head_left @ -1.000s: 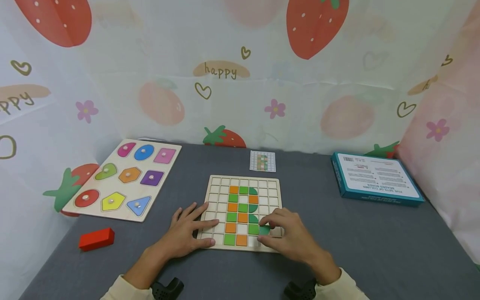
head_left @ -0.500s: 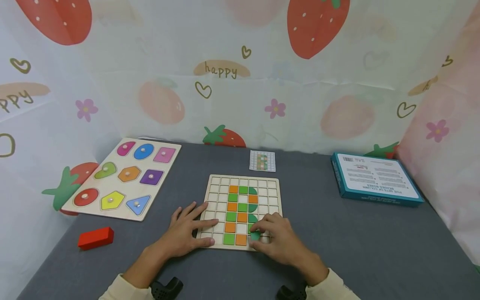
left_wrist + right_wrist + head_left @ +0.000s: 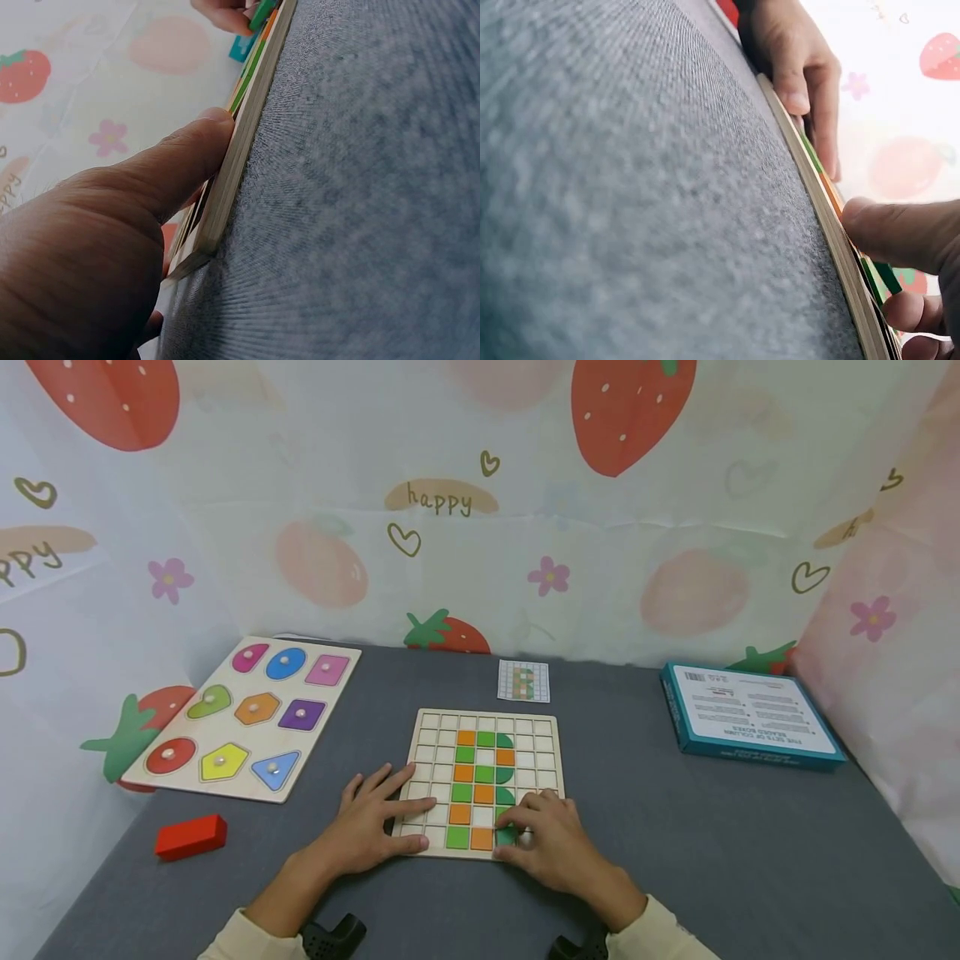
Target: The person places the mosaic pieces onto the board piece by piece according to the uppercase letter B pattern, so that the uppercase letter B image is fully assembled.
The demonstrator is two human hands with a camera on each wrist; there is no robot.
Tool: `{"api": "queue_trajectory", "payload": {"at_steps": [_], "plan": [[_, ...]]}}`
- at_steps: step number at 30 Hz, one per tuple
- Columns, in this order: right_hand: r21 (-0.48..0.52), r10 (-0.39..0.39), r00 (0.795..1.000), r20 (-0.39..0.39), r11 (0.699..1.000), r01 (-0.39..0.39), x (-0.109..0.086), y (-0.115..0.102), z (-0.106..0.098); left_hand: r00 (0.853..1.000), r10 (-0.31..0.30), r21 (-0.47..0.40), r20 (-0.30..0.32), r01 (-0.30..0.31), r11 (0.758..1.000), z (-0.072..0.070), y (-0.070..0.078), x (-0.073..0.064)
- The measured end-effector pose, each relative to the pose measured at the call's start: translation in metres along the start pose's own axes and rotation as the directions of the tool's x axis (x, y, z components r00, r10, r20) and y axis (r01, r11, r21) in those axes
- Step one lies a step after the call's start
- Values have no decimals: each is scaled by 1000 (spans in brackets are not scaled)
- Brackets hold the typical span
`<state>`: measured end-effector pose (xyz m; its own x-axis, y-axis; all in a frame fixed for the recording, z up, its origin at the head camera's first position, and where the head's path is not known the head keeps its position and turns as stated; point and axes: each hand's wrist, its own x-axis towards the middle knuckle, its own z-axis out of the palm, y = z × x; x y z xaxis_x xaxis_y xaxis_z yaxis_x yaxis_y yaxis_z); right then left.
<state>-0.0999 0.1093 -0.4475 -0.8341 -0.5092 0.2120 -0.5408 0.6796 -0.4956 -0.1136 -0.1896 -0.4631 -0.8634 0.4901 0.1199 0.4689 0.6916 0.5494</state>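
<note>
A wooden grid board (image 3: 524, 725) lies in the middle of the table with green, orange and rounded dark green tiles in several of its cells. My left hand (image 3: 367, 832) rests on the board's left side with fingers spread, its thumb at the near edge. In the head view my right hand (image 3: 553, 842) is over the board's near right part. Its thumb and fingers pinch a dark green tile (image 3: 506, 837) over the nearest row, right of an orange tile (image 3: 482, 838). The left wrist view shows this green tile (image 3: 262, 13) tilted at the board.
A knobbed shape puzzle (image 3: 258, 752) lies on the left, with a red block (image 3: 191, 837) in front of it. Behind the board is a small pattern card (image 3: 523, 682). A teal box (image 3: 753, 717) sits at the back right. A printed cloth hangs behind the table.
My right hand has moved left and slightly nearer, carrying the dark green tile from the board's right side to the nearest row. My left hand has stayed in place.
</note>
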Motion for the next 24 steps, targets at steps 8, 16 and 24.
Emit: {"api": "queue_trajectory", "payload": {"at_steps": [8,16,24], "plan": [[-18,17,1000,0,1000,-17,0,-2,0,1000,-1,-1,-2,1,1000,0,0,0],[-1,16,1000,4,1000,-16,-3,-1,1,1000,-4,-9,8,4,1000,2,-1,-1],[27,-46,994,-100,998,49,-6,0,-12,1000,-8,-11,22,8,1000,1,1,-1]]}}
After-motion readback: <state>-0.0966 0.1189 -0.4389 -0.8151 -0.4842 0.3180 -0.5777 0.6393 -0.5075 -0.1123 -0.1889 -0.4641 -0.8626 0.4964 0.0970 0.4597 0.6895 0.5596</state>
